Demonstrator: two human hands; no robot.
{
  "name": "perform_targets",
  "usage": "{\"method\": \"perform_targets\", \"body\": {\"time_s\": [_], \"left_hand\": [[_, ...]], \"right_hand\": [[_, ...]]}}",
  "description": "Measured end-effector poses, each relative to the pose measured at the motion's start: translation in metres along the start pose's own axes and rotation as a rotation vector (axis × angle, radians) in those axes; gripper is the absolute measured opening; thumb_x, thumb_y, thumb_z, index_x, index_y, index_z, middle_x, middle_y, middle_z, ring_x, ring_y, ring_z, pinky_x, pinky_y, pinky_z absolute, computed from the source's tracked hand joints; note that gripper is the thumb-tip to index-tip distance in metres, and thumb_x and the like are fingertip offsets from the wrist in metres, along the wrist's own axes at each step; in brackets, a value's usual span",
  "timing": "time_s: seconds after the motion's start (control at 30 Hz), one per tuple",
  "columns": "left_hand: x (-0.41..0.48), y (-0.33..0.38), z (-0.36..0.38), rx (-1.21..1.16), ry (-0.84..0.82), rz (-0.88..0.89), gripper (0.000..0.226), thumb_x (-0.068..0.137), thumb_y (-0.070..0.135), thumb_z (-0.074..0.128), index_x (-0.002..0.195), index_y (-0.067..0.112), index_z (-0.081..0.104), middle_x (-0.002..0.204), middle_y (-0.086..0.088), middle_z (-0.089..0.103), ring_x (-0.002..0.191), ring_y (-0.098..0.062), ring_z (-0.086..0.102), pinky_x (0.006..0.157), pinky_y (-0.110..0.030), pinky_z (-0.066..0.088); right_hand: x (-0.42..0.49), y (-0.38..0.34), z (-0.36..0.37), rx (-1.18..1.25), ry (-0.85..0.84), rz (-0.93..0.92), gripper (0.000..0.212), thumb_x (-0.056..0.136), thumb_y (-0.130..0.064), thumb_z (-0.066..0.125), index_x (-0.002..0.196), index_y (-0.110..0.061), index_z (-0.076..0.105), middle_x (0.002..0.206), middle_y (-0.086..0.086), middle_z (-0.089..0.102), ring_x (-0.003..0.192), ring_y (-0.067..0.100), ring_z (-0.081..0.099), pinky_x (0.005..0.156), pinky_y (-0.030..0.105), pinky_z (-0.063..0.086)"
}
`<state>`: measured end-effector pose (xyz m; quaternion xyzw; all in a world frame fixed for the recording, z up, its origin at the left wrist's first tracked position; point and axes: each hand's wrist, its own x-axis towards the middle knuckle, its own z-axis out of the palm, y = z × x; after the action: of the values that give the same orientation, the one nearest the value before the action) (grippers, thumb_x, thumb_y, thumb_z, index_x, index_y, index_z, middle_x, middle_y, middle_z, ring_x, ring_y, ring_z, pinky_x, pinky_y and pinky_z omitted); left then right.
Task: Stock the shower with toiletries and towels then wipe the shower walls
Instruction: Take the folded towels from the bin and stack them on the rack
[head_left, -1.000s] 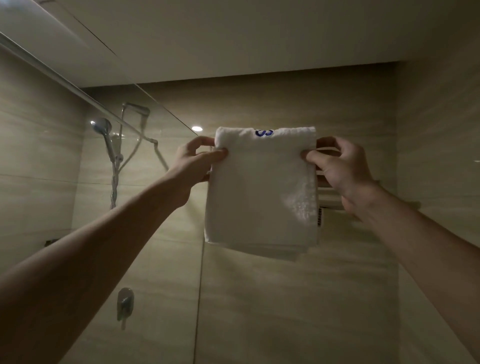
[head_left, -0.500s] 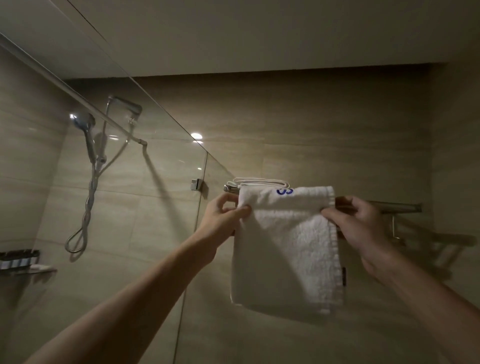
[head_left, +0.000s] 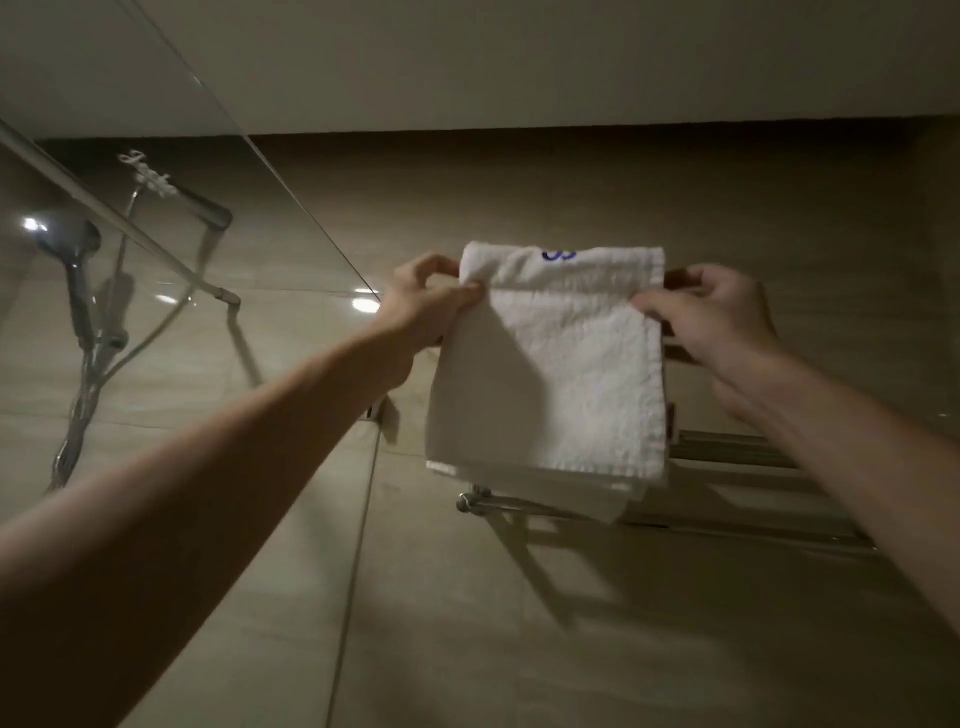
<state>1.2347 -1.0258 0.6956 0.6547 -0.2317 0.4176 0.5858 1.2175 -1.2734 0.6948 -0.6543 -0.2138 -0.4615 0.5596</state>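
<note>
A folded white towel (head_left: 561, 364) with a blue mark on its top fold hangs in front of the beige tiled wall. My left hand (head_left: 426, 306) pinches its upper left corner and my right hand (head_left: 711, 317) pinches its upper right corner. The towel's lower edge hangs just above the front bar of a metal towel rack (head_left: 498, 504) fixed to the wall. Whether the towel's top rests on anything is hidden by the towel itself.
A glass shower screen (head_left: 156, 156) rises at the left with a metal brace bar (head_left: 130, 228). Behind it hang a hand shower head (head_left: 78, 254) and its hose (head_left: 78, 415). The ceiling (head_left: 519, 62) is close above. A tiled side wall stands at far right.
The view has tilted upward. The towel and both hands have risen above the rack's front bar, which now shows below the towel's lower edge. Both hands keep their hold on the top corners.
</note>
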Motion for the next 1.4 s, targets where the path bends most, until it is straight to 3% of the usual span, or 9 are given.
{"method": "perform_targets", "body": {"time_s": [0.2,0.33,0.53,0.77,0.9,1.13,1.27,1.33,1.4], "left_hand": [[0.057,-0.014,0.011,-0.046,-0.007,0.029,0.028,0.092,0.022,0.071,0.117,0.013,0.063,0.112,-0.008,0.066,0.096,-0.019,0.068,0.056,-0.023,0.058],[0.083,-0.022,0.016,-0.074,-0.016,0.048,0.023,0.094,0.023,0.069,0.114,0.015,0.063,0.106,-0.002,0.067,0.094,-0.016,0.068,0.059,-0.024,0.057],[0.114,-0.035,0.028,-0.127,-0.004,0.027,0.035,0.093,0.021,0.069,0.125,0.015,0.058,0.110,-0.004,0.066,0.093,-0.015,0.068,0.058,-0.024,0.057],[0.132,-0.068,0.049,-0.134,-0.022,-0.021,0.028,0.094,0.017,0.068,0.120,0.010,0.061,0.103,-0.006,0.067,0.084,-0.015,0.069,0.051,-0.022,0.056],[0.138,-0.079,0.060,-0.085,-0.057,-0.029,0.030,0.091,0.017,0.071,0.118,0.009,0.062,0.102,-0.006,0.067,0.085,-0.015,0.068,0.048,-0.020,0.054],[0.138,-0.105,0.072,0.081,-0.084,-0.026,0.014,0.090,0.017,0.073,0.091,0.006,0.066,0.080,-0.005,0.063,0.061,-0.011,0.059,0.036,-0.012,0.040],[0.135,-0.110,0.070,0.218,-0.146,-0.080,0.019,0.091,0.019,0.073,0.095,0.002,0.067,0.077,-0.007,0.062,0.054,-0.010,0.056,0.033,-0.013,0.037],[0.130,-0.112,0.067,0.390,-0.258,-0.098,0.029,0.094,0.030,0.068,0.099,0.001,0.066,0.077,-0.006,0.061,0.050,-0.009,0.056,0.035,-0.017,0.040],[0.130,-0.114,0.065,0.463,-0.335,-0.042,0.041,0.097,0.036,0.063,0.112,-0.002,0.061,0.089,-0.008,0.063,0.071,-0.016,0.062,0.057,-0.025,0.052]], "right_hand": [[0.052,0.006,0.030,-0.017,0.076,-0.033,0.022,0.081,-0.017,0.077,0.101,-0.017,0.068,0.090,0.000,0.073,0.079,0.012,0.072,0.058,0.025,0.055],[0.080,0.008,0.044,-0.076,0.106,-0.045,0.025,0.081,-0.017,0.076,0.104,-0.016,0.068,0.092,-0.001,0.072,0.076,0.011,0.071,0.054,0.025,0.053],[0.107,0.016,0.063,-0.081,0.161,-0.022,0.026,0.085,-0.017,0.075,0.109,-0.015,0.064,0.094,-0.001,0.069,0.071,0.011,0.071,0.044,0.019,0.052],[0.133,0.037,0.069,-0.173,0.198,0.006,0.026,0.082,-0.017,0.079,0.106,-0.013,0.068,0.091,0.003,0.071,0.070,0.016,0.072,0.055,0.027,0.060],[0.143,0.058,0.065,-0.249,0.189,0.085,0.039,0.079,-0.012,0.081,0.114,-0.008,0.064,0.092,0.007,0.072,0.068,0.020,0.073,0.047,0.026,0.056],[0.151,0.076,0.060,-0.467,0.090,0.113,0.039,0.083,-0.014,0.077,0.116,-0.003,0.060,0.096,0.010,0.066,0.074,0.020,0.065,0.054,0.028,0.051],[0.146,0.084,0.064,-0.639,0.012,0.116,0.051,0.089,-0.032,0.074,0.125,-0.001,0.056,0.092,0.008,0.061,0.072,0.019,0.059,0.054,0.028,0.044],[0.140,0.082,0.065,-0.742,-0.083,0.137,0.061,0.094,-0.045,0.065,0.134,-0.003,0.049,0.085,0.004,0.054,0.069,0.017,0.054,0.056,0.030,0.045],[0.136,0.078,0.065,-0.758,-0.208,0.167,0.067,0.095,-0.052,0.060,0.139,-0.004,0.045,0.102,0.006,0.059,0.085,0.022,0.062,0.070,0.033,0.056]]}}
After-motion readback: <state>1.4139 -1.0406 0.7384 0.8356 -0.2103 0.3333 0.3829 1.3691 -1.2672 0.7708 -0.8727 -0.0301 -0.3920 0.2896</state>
